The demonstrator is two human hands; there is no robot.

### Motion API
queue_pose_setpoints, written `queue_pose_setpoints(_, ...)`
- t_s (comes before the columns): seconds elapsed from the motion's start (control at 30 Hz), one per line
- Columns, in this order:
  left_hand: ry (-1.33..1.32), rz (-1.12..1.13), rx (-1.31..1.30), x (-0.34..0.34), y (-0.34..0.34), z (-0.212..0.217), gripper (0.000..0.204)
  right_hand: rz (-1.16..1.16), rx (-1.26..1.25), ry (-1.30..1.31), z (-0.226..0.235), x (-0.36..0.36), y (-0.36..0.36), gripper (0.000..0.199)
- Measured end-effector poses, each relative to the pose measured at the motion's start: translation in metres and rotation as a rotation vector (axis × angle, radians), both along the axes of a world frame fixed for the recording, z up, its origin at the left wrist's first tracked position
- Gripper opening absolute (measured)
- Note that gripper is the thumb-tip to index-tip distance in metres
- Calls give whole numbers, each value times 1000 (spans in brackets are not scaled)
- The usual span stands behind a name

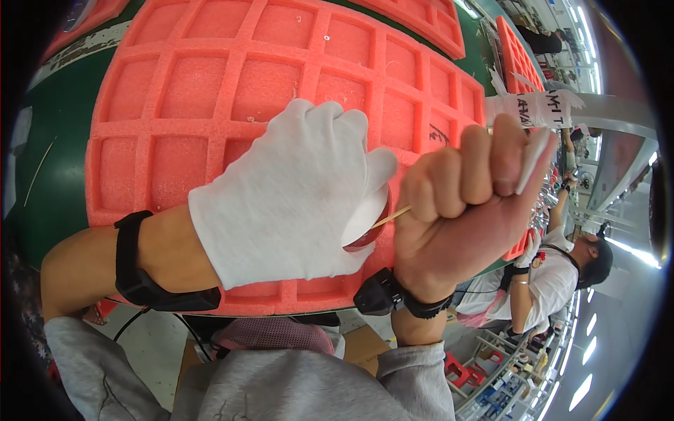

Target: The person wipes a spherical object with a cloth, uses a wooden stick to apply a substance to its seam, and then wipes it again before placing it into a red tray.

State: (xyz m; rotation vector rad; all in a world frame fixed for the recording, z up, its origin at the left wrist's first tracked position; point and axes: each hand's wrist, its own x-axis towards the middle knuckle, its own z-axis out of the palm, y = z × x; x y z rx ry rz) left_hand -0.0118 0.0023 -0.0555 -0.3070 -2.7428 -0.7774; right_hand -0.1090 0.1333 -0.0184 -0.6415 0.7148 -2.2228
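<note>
My left hand (288,189), in a white cloth glove, is closed around a small round piece (364,223) with a white inside and a dark red, shiny rim. Most of that piece is hidden by the glove. Just to its right, my bare right hand (467,193) is curled into a fist around a thin wooden stick (390,217). The stick's exposed end points left and meets the round piece near its rim. Both hands hover over a pink foam tray (242,130) with square compartments. Something pale and narrow shows at my right thumb; I cannot tell what it is.
The tray lies on a green tabletop (53,165). More pink foam trays (428,24) stand farther back and at the right. A post wrapped in white plastic (533,111) rises at the right. Beyond it, a co-worker in a white shirt (554,281) works along the bench.
</note>
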Motion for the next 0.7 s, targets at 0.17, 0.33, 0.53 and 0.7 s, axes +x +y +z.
queue_pose_setpoints(0.17, -19, 13, 1, 0, 1, 0, 47, -41, 36, 17, 0, 1, -1, 44)
queue_pose_setpoints(0.33, -48, -7, -20, -1, 0, 1, 48, -49, 30, 43, -2, 1, 1, 45)
queue_pose_setpoints(0.53, -29, 12, 40, -1, 1, 4, 48, -12, -7, 50, -1, -5, 2, 46)
queue_pose_setpoints(0.7, -90, -34, -31, -3, -1, 6, 51, -19, 33, 31, -5, 3, 0, 46)
